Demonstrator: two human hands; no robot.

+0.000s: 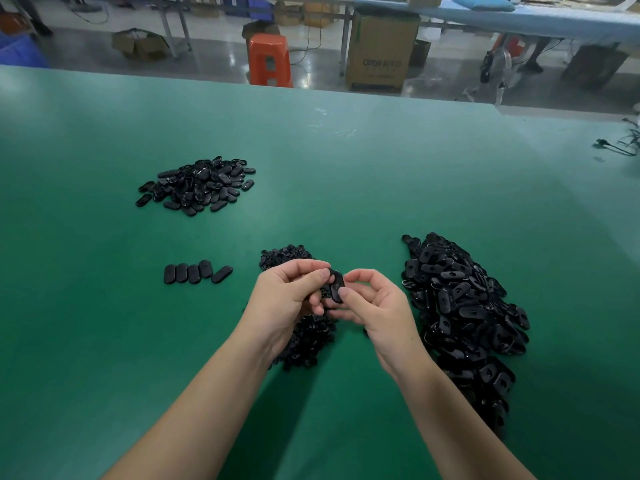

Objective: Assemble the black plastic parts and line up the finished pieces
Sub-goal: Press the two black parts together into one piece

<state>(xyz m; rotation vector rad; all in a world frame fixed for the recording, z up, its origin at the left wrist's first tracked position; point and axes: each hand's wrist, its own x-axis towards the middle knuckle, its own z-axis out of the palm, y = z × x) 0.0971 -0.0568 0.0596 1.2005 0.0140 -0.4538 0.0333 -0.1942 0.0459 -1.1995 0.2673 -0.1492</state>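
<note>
Both my hands meet over the green table (104,341) and pinch one black oval plastic piece (336,285) between them. My left hand (289,299) grips it from the left with thumb and curled fingers. My right hand (372,303) pinches its right side with thumb and forefinger. Beneath my hands lies a pile of small black parts (304,337). A long heap of black oval shells (464,317) stretches along the right. A short row of several finished black pieces (195,273) lies to the left, the rightmost one tilted.
Another heap of black oval pieces (199,185) sits further back on the left. Black cables (620,143) lie at the table's far right edge. Beyond the table stand an orange stool (270,60) and a cardboard box (381,50) on the floor.
</note>
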